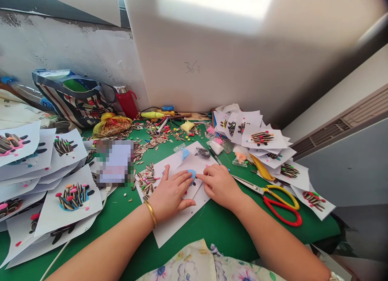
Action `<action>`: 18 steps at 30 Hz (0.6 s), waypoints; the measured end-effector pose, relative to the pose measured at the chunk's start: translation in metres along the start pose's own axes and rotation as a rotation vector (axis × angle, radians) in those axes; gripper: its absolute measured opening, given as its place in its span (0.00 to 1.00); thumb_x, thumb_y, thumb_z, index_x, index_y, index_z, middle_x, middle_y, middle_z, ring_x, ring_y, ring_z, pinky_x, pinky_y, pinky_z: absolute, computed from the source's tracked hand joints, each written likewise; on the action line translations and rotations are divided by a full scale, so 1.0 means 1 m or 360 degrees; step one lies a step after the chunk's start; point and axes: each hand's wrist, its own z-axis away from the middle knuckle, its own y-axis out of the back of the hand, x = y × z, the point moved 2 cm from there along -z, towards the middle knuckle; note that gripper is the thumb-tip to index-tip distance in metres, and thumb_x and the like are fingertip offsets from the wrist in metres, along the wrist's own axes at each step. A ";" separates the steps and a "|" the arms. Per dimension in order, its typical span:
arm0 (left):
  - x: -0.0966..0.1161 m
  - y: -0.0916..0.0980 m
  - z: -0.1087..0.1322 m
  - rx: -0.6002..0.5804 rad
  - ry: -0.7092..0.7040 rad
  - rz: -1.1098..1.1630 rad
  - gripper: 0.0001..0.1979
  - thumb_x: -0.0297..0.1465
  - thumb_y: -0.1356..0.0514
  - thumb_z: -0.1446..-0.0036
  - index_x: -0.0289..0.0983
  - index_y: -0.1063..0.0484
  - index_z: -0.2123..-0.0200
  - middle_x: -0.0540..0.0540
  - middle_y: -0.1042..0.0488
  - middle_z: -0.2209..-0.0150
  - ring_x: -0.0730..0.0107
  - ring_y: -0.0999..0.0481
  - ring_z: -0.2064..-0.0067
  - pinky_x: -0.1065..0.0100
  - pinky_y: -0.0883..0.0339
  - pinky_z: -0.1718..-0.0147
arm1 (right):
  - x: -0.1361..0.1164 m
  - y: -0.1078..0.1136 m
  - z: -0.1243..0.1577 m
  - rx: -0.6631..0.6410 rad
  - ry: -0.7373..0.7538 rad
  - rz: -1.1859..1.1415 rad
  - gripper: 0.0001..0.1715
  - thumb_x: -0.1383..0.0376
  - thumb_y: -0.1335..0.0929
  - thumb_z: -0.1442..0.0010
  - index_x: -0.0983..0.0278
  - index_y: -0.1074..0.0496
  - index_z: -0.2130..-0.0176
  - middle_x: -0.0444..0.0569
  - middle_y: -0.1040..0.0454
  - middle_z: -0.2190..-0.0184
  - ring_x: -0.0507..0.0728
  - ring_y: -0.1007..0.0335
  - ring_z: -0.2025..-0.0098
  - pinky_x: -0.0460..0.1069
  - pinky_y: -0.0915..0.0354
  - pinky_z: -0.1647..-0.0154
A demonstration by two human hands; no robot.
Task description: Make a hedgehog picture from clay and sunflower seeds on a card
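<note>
A flat piece of blue modelling clay point(191, 175) lies on a small white paper point(198, 194), which rests on a larger white sheet point(169, 228). My left hand point(174, 190) is spread over the paper, its fingertips on the clay's left side and the thumb held apart. From the right, my right hand point(221, 186) reaches in with the index finger stretched to the clay's edge and the other fingers bent. I see nothing held in it. Dark marks show beside the clay. Sunflower seeds point(148, 184) lie left of my left hand.
Papers with seed hedgehogs are stacked at left point(72, 196) and right point(262, 137). Scissors point(280, 200) lie by my right forearm. A phone point(115, 161) with a cable lies left. Clay bags point(241, 156), loose seeds, a red bottle point(126, 103) and a striped bag point(75, 99) stand further back.
</note>
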 end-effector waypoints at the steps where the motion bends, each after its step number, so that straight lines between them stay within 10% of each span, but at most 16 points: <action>1: 0.000 0.000 0.000 0.0001 0.0006 -0.0002 0.33 0.54 0.49 0.40 0.41 0.36 0.38 0.40 0.33 0.39 0.54 0.37 0.37 0.42 0.77 0.35 | 0.000 0.001 0.001 0.0025 0.0019 -0.0020 0.22 0.71 0.35 0.41 0.56 0.26 0.48 0.50 0.28 0.61 0.58 0.38 0.56 0.54 0.46 0.52; 18: -0.001 -0.001 0.001 -0.0013 0.0016 -0.0026 0.35 0.55 0.51 0.40 0.41 0.37 0.38 0.40 0.33 0.38 0.55 0.37 0.36 0.43 0.78 0.34 | -0.006 -0.006 0.000 -0.0008 0.0111 -0.0074 0.24 0.70 0.35 0.40 0.60 0.29 0.45 0.51 0.29 0.61 0.58 0.38 0.57 0.56 0.44 0.47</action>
